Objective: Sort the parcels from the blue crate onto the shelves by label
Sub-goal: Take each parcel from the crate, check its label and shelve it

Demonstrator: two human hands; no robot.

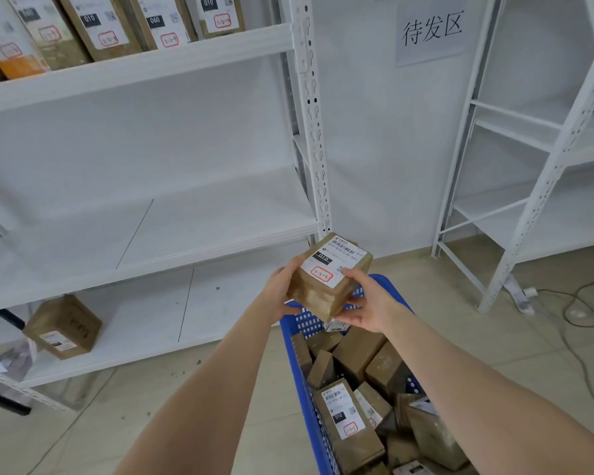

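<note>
I hold a small brown cardboard parcel above the far end of the blue crate. Its white label faces up, with a black "010" tag and a red-ringed handwritten code. My left hand grips its left side and my right hand grips its right side and underside. The crate stands on the floor below, filled with several more brown parcels. A white metal shelf unit stands to the left; its top shelf carries a row of labelled parcels.
One brown box lies on the lowest shelf at left. A second white rack stands at right. A paper sign hangs on the wall. Cables and a plug lie on the tiled floor at right.
</note>
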